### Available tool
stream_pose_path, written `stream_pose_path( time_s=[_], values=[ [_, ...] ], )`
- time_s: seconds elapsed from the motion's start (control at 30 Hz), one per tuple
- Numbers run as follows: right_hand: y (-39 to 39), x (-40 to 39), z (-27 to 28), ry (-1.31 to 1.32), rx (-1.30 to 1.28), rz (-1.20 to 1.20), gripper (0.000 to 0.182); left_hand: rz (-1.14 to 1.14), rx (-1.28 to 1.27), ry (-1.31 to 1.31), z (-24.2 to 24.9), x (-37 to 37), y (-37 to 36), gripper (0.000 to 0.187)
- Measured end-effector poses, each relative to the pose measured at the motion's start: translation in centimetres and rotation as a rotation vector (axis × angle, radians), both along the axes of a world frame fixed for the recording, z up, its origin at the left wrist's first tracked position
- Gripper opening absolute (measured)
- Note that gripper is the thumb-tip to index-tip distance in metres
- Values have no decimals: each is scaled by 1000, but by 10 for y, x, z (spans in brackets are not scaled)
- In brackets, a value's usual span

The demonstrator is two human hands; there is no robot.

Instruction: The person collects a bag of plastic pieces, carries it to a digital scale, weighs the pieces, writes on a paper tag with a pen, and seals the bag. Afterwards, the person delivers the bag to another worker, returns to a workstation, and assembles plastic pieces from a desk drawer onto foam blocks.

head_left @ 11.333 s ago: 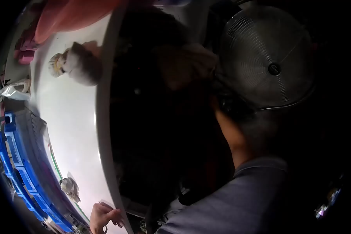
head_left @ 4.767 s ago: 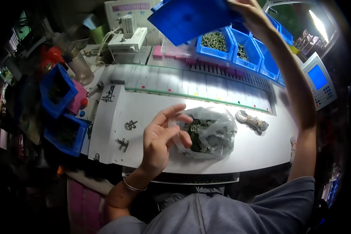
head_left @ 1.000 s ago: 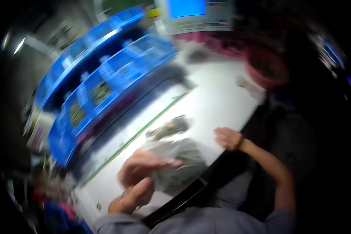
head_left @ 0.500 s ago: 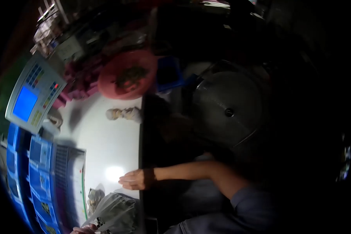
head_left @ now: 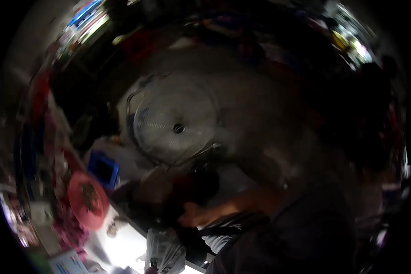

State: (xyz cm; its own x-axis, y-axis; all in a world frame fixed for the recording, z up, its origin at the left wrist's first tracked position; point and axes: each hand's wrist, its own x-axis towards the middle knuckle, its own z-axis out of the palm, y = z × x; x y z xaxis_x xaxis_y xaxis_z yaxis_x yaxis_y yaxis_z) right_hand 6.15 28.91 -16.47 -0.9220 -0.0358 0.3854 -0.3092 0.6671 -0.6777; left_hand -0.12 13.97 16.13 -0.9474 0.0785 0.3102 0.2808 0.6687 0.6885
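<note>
At the bottom edge, my left hand (head_left: 151, 270) shows only as a bit of fingers, closed at the lower part of a clear plastic bag (head_left: 166, 249). The bag stands up over the white table's edge, and small dark things show through its lower part. My right hand (head_left: 190, 215) is off the table, in the dark area in front of my body, right of the bag. Motion and shadow smear its fingers, and I cannot tell whether it holds anything. Beside its wrist lies dark and pale striped material (head_left: 221, 230).
A pink basin (head_left: 102, 212) with greenish contents sits at the table's far end, near a blue tray (head_left: 115, 176). Small pale items (head_left: 114, 227) lie on the lit white table (head_left: 123, 246). A large round fan (head_left: 194, 109) stands ahead. The display unit (head_left: 67, 264) is at lower left.
My view has swung right, so table and basin sit lower left and the fan is nearer the middle. My right hand has left the tabletop; the bag now stands more upright.
</note>
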Motion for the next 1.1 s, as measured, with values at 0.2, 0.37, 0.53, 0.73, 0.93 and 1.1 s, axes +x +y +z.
stream_pose_path(
  time_s=[0.2, 0.37, 0.53, 0.73, 0.93, 1.1],
  values=[
    [209, 275, 95, -1047, 188, -782, 17, -492, -669, 139, 89, 67, 168, 28],
    [220, 490, 108, -1259, -137, -1464, 19, -813, 333, -633, 59, 98, 292, 27],
    [86, 593, 115, -1402, -550, -1701, 20, -982, 657, -1669, -4, 115, 398, 29],
    [-40, 582, 58, -1467, -1078, -1568, 19, -1219, 855, -2162, 85, 284, 468, 25],
    [-58, 550, -29, -1020, -1522, -1744, 25, -1670, 386, -1689, 95, 388, 515, 28],
    [53, 571, 89, -631, -1566, -1799, 35, -1647, 285, -2062, 56, 459, 566, 27]
  ],
)
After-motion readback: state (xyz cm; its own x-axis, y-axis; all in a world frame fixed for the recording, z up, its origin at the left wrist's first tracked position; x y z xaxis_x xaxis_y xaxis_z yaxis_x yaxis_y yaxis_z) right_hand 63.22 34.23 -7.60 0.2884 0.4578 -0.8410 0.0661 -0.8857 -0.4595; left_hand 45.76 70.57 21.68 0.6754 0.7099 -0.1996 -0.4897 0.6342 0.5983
